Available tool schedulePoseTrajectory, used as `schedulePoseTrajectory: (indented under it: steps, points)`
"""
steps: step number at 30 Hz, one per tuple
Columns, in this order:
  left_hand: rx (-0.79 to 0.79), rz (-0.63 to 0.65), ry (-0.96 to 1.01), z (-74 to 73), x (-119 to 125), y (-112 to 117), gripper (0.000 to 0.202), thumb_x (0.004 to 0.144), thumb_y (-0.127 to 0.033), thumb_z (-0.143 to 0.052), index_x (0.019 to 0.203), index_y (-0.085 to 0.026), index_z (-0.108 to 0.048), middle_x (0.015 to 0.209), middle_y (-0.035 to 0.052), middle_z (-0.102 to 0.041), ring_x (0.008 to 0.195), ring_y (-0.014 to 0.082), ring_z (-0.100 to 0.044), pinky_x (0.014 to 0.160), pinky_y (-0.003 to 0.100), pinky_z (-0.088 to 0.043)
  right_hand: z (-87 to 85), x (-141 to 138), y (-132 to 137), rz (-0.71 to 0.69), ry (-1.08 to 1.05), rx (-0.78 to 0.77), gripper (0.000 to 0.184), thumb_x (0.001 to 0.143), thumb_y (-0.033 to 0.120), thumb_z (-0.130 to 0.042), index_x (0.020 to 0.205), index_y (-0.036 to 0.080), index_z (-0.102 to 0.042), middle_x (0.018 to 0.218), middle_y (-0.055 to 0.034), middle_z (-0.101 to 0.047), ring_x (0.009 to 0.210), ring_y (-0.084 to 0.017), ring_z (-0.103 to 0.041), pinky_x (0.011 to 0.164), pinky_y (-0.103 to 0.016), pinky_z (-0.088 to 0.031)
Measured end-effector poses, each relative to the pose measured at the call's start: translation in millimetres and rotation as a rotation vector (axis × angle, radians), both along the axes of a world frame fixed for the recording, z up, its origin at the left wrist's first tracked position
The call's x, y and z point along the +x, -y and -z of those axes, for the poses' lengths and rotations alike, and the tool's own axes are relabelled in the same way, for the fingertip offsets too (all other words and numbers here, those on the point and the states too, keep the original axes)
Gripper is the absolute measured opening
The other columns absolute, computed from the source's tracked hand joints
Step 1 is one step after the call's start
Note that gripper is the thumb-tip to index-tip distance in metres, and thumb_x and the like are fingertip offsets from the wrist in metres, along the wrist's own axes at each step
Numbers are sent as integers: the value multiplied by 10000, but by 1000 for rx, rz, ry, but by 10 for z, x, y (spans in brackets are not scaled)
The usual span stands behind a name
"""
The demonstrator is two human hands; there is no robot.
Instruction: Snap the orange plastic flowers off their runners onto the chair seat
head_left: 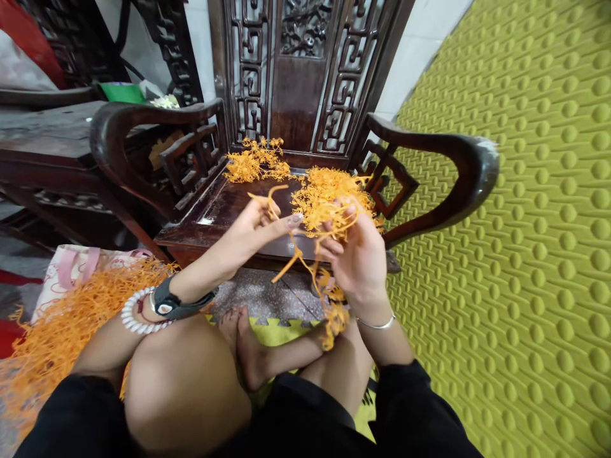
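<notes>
Head cam: olive-green dimpled mat [525,222] covers floor at right as seated person, legs crossed, works in front of dark carved wooden armchair [296,95] w/ lattice back and curved arms. Dark wooden table [48,137] stands beyond chair's left side, from viewer's angle. Loose heap of thin orange branching strands [71,331] lies on floor at left, beside white tote bag w/ pink handles [79,270]; strand material hard to tell. Two more orange clumps rest on dark chair seat [229,210]: smaller clump [255,162] near backrest, larger tangle [329,203] toward front, touching right hand [356,251]. Right fingers [334,248] curl together, clamped on orange strands, w/ bunch of strands [334,318] dangling below hand. Left hand [252,232] reaches across above seat, fingers [286,221] extended and close together; single orange strand [272,207] loops at fingertips, exact grip unclear. Black wristband [179,302] and white beaded bracelet [143,312] circle left wrist; thin silver bangle [377,324] sits on right wrist. Bare feet [248,346] rest just below hands.
</notes>
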State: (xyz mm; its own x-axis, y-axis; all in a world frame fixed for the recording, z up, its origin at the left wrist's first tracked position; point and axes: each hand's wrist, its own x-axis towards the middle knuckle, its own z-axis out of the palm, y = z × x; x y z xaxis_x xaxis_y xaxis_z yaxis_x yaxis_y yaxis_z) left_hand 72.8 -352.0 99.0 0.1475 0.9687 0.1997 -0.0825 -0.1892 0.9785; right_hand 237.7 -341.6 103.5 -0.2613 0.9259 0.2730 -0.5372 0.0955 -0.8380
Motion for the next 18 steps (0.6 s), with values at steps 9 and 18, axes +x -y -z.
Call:
schedulePoseTrajectory:
  steps: [9,18]
  points:
    - [174,190,-16,-39,-47,3,249,818,-406,-638,832,-160,-603,863,24,-608,856,145,-572,809,245,-433,20,-276,-177,214,-45,173,246,850,350,-536,713,215,-381,601,62,-338,426,-51,-245,398,-206,-192]
    - [-228,480,-6,26,78,110,288,906,-429,-506,804,-185,-392,462,-131,-255,388,35,-138,381,154,-133,38,-184,-271,152,590,473,506,896,447,-509,524,188,-282,481,72,-244,435,-44,-190,429,-227,-169]
